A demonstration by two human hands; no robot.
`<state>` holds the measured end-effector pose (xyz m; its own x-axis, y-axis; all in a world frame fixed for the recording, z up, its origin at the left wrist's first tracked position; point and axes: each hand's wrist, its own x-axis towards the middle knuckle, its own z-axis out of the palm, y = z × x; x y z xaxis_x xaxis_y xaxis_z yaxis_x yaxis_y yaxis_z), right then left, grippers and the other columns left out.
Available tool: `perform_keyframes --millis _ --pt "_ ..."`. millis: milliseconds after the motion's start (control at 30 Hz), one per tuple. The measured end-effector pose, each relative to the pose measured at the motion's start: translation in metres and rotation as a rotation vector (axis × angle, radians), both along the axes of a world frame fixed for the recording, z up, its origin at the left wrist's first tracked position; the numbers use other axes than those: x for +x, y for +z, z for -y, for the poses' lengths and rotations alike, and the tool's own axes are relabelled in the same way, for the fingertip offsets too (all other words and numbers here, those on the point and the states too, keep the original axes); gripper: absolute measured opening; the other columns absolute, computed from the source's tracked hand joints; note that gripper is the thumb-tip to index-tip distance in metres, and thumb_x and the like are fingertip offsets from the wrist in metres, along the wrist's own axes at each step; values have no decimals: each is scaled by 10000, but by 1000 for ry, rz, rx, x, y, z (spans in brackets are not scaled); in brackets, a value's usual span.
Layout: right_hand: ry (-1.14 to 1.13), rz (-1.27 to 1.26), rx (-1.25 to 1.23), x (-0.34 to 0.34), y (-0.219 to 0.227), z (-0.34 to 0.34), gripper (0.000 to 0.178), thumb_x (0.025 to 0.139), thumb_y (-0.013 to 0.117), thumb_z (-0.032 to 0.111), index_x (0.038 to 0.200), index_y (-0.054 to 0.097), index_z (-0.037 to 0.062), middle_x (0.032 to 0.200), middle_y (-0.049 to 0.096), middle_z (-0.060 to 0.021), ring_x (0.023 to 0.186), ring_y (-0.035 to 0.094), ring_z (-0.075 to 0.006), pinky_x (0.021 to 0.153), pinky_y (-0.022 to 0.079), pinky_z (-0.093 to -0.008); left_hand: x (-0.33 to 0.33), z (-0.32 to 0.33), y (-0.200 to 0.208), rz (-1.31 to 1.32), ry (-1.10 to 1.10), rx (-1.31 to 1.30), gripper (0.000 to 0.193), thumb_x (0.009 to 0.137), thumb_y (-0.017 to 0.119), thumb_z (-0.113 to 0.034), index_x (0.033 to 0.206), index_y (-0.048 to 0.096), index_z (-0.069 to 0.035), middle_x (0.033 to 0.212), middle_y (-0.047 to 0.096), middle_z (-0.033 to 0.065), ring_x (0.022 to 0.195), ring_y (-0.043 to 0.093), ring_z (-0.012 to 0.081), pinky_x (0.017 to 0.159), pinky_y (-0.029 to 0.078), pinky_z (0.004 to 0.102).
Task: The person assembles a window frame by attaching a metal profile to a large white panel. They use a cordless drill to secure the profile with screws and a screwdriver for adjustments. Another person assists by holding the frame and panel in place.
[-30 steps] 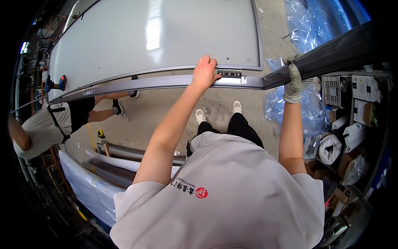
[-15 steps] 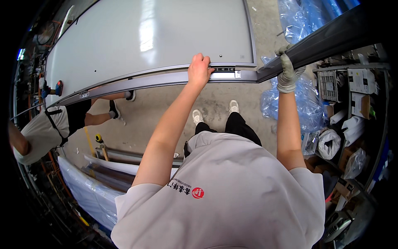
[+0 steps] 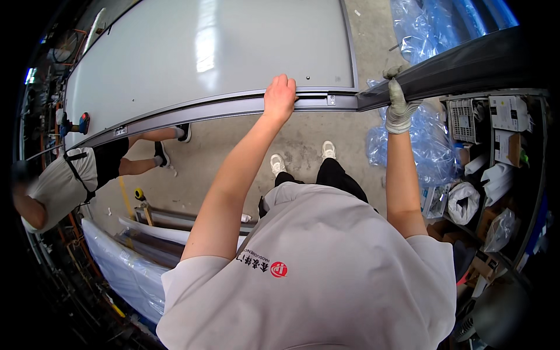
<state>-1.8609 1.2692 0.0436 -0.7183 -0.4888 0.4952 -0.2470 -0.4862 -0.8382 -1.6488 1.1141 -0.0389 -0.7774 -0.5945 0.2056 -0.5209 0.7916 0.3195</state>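
Observation:
A large pale grey panel [image 3: 175, 58] with a metal edge lies in front of me. Along its near edge runs a long grey metal frame profile [image 3: 227, 107], pressed close to it, with a small metal fitting [image 3: 332, 100] near its right end. My bare left hand [image 3: 280, 97] is closed over the profile and the panel edge; its fingertips are partly hidden. In a light work glove, my right hand [image 3: 399, 105] grips a dark metal profile [image 3: 455, 67], which meets the grey one at a corner and slants up to the right.
Another person [image 3: 64, 175] stands at the left end of the panel, near a blue power drill [image 3: 79, 123]. Blue plastic film [image 3: 426, 146] lies on the floor to the right. Shelves with a white basket [image 3: 462, 121] and boxes stand beyond it. Wrapped panels [image 3: 125, 262] are at lower left.
The grey profile has moved up against the panel edge, narrowing the gap near my left hand. My right hand and the dark profile have shifted slightly left.

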Motion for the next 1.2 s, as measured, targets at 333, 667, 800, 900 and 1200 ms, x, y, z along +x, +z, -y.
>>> perform_keyframes --millis 333,667,800,900,1200 --pt "-543 -415 240 43 47 -41 750 635 830 198 1220 385 49 1151 485 -89 1078 481 -217 961 375 -363 3 0 -4 -19 -27 -10 321 646 742 -137 815 491 -32 869 477 111 844 500 295 692 455 402" --pt "-60 -1026 799 98 9 21 452 706 710 183 1098 521 61 1081 550 -159 1020 520 -319 869 430 -401 2 9 -22 -23 -34 0 342 630 767 -187 832 530 -44 881 501 108 874 516 289 714 473 397" --pt "-27 -1066 1138 79 -88 47 550 676 716 230 1163 509 81 1127 530 -165 1035 500 -342 926 373 -443 -8 7 -26 -95 -59 -84 189 626 641 -95 777 533 -58 854 510 101 860 521 273 697 469 380" --pt "-148 -1084 1068 81 -113 59 469 662 728 262 1063 548 100 1033 558 -136 985 511 -337 888 390 -438 -4 8 -32 -172 -21 -137 155 618 608 -96 752 542 -52 829 509 97 845 507 252 676 454 339" --pt "-76 -1095 1070 83 -100 74 425 622 746 323 924 570 80 907 563 -126 876 519 -331 787 424 -427 31 22 -14 -267 -126 200 466 579 790 -208 924 530 -33 893 518 114 912 518 290 762 465 387"
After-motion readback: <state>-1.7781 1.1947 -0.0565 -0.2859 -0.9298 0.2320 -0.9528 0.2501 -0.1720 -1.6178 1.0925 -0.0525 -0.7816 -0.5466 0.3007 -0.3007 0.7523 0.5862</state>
